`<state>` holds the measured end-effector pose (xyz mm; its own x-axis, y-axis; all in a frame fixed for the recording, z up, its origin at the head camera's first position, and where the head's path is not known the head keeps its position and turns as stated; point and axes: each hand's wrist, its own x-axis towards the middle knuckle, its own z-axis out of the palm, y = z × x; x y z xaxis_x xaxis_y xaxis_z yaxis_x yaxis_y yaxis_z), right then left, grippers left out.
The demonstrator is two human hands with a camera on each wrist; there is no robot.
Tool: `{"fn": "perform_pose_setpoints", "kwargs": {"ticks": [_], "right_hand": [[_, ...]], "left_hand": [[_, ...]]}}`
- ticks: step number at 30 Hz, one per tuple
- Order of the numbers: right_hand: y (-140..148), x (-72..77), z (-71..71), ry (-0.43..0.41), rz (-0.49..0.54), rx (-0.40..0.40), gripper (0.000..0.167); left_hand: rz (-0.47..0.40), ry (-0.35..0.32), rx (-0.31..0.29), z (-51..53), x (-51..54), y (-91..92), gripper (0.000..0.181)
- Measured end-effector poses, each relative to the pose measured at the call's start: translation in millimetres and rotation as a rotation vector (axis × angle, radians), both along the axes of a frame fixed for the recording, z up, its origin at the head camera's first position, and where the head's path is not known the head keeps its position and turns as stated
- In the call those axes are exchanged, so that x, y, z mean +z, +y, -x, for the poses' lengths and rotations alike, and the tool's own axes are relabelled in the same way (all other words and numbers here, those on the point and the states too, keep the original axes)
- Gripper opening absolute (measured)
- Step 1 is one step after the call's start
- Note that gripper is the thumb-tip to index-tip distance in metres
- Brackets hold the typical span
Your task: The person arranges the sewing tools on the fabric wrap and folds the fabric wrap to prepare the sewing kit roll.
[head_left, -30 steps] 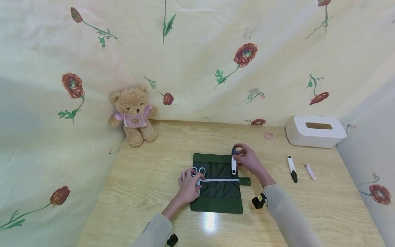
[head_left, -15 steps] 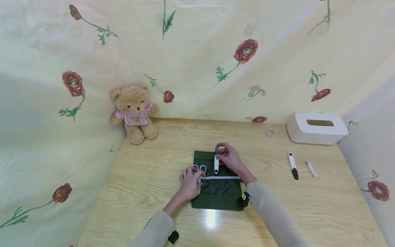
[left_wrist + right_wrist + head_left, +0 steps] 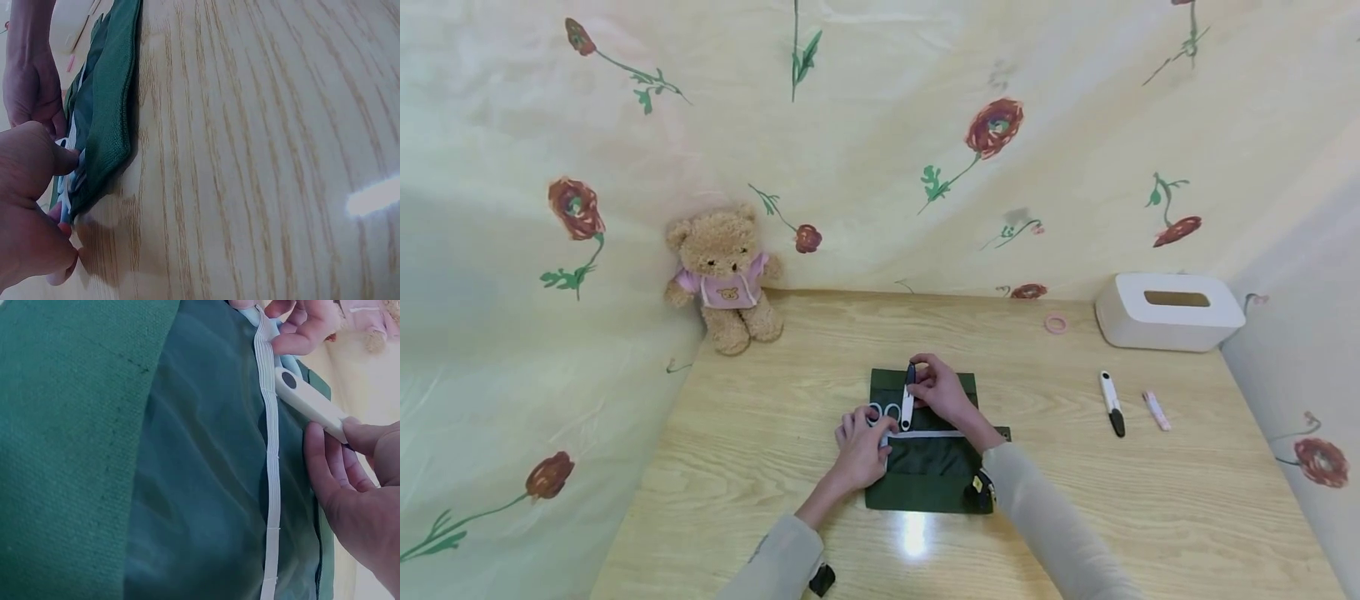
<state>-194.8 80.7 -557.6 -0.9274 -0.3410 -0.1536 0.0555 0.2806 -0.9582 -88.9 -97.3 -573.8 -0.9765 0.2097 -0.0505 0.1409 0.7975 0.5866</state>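
Note:
A dark green cloth case (image 3: 925, 492) lies unfolded on the table, a white elastic band (image 3: 273, 487) stitched across its middle. Light blue scissors (image 3: 892, 410) sit at its left side, partly under the band. My left hand (image 3: 859, 454) covers their lower part, thumb and fingers pinching scissors and band at the case's left edge. With thumb and fingers my right hand (image 3: 942, 392) grips a white tool with a dark end (image 3: 907, 410). The tool's white end, which has a dark oval spot, is at the band's upper edge, just right of the scissors.
A second white-and-black tool (image 3: 1112, 404) and a small pink-and-white item (image 3: 1157, 411) lie to the right. Behind them are a pink ring (image 3: 1056, 323) and a white tissue box (image 3: 1172, 325). A teddy bear (image 3: 726, 275) sits at the back left against the flowered cloth.
My right hand has carried the white tool leftward across the case, from its right edge to beside the scissors. My left hand has stayed at the scissors.

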Motion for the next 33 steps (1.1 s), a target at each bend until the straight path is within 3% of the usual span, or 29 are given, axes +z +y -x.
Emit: {"fn": "perform_pose_setpoints", "kwargs": {"ticks": [11, 22, 33], "right_hand": [[-0.7, 2.8, -6.4, 0.057, -0.113, 0.082, 0.044], [-2.7, 4.7, -11.3, 0.087, -0.276, 0.116, 0.044], [-5.1, 10.8, -16.9, 0.133, -0.363, 0.171, 0.041]], "left_hand": [[0.0, 0.048, -0.003, -1.6, -1.0, -0.3, 0.032], [-0.005, 0.021, 0.0, -2.9, -0.4, -0.2, 0.03], [0.008, 0.02, 0.001, -2.5, -2.0, -1.1, 0.029]]}}
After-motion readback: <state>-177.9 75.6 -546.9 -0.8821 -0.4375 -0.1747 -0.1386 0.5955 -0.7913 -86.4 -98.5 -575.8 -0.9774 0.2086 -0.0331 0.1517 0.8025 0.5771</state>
